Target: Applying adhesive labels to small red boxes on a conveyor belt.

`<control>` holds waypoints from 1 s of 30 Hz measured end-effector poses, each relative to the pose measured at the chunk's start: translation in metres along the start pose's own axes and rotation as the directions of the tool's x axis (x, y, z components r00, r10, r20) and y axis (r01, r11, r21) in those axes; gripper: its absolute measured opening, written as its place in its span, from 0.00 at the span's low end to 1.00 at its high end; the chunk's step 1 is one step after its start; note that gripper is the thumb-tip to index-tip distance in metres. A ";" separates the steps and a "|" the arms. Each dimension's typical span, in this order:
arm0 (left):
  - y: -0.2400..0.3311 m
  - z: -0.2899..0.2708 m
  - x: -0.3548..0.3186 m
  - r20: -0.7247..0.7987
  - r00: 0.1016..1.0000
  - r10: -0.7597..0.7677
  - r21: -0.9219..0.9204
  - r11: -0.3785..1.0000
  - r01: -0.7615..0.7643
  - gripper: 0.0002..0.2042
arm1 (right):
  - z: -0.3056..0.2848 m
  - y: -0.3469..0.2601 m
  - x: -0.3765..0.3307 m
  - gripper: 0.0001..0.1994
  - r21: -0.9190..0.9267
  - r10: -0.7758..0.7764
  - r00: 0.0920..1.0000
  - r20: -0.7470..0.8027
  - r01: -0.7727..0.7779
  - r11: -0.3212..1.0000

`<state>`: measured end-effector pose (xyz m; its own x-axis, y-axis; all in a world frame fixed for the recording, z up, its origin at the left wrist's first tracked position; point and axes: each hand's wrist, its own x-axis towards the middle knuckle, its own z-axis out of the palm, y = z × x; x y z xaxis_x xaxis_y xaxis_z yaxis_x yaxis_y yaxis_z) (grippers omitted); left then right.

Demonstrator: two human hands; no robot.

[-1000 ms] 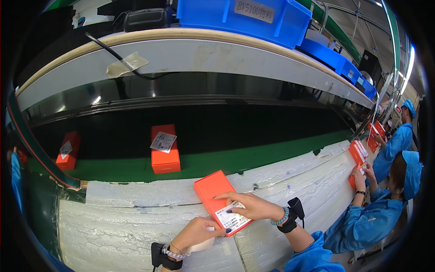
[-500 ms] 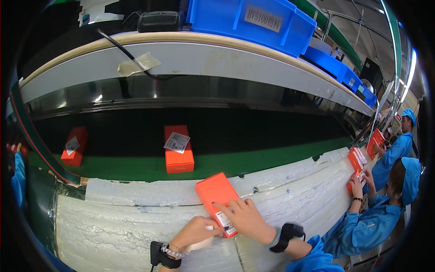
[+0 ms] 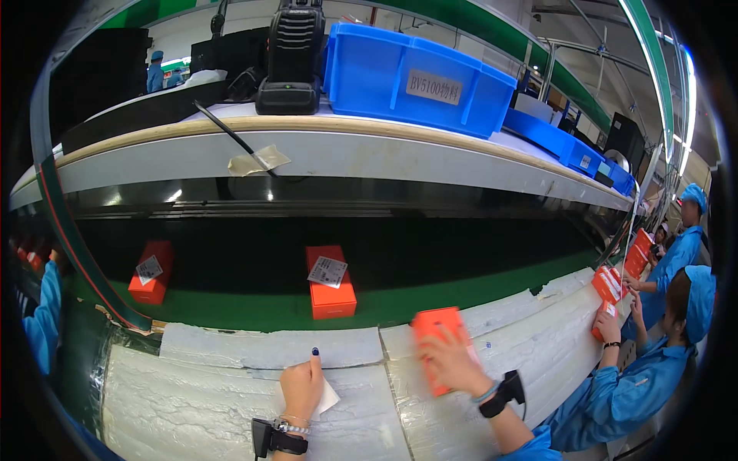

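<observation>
While the right hand [image 3: 457,367] lies blurred across a red box [image 3: 448,317] in the head view, right of centre in the lower half of the frame, the left hand [image 3: 302,388] is well apart from it at lower centre. Blur hides the right fingertips, so I cannot tell whether that hand grips the box or only presses on it. The left hand has its fingers curled and its thumb pointing up; a piece of white paper [image 3: 329,396] shows at its right side, and whether the fingers pinch it I cannot tell. Each wrist wears a black strap [image 3: 288,443]. Under both hands is a tabletop [image 3: 192,399] covered in pale, wrinkled wrap.

Beyond it, across the middle of the frame, a green belt [image 3: 238,311] carries two boxes of the same red: a left box [image 3: 147,293] and a centre box [image 3: 332,300], each with a white label slanted on top. A shelf [image 3: 169,157] crosses above, with a black device [image 3: 289,69] and a blue bin [image 3: 369,69] at upper centre. At the right edge, a co-worker in blue [image 3: 638,392] handles a small red box [image 3: 601,324].
</observation>
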<state>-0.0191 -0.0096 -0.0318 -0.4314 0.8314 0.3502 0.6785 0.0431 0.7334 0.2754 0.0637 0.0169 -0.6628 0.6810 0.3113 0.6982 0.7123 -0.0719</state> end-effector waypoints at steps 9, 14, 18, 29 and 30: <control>-0.013 0.011 0.007 -0.116 0.983 0.142 0.064 0.989 -0.136 0.24 | 0.014 0.036 0.031 0.29 -0.241 0.245 0.969 -0.020 -0.242 0.940; 0.002 0.001 0.005 -0.146 0.973 0.179 -0.001 0.983 -0.182 0.23 | 0.047 -0.027 0.129 0.41 0.047 0.113 0.981 -0.156 -0.107 0.993; -0.003 0.007 0.002 -0.082 0.995 0.063 0.018 0.998 -0.061 0.25 | 0.072 -0.050 0.182 0.42 -0.121 0.234 0.969 -0.083 -0.243 0.963; 0.017 -0.004 0.004 -0.073 0.992 -0.101 -0.339 0.938 0.070 0.27 | 0.020 -0.055 0.109 0.14 0.435 0.315 0.941 -0.120 -0.235 0.869; 0.020 -0.005 0.004 -0.056 0.990 -0.131 -0.378 0.920 0.100 0.28 | 0.013 -0.058 0.106 0.14 0.431 0.326 0.938 -0.118 -0.247 0.868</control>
<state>-0.0107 -0.0085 -0.0127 -0.5491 0.7863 0.2834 0.3564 -0.0864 0.9303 0.1612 0.0970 0.0414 -0.3623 0.8510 0.3801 0.6529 0.5227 -0.5481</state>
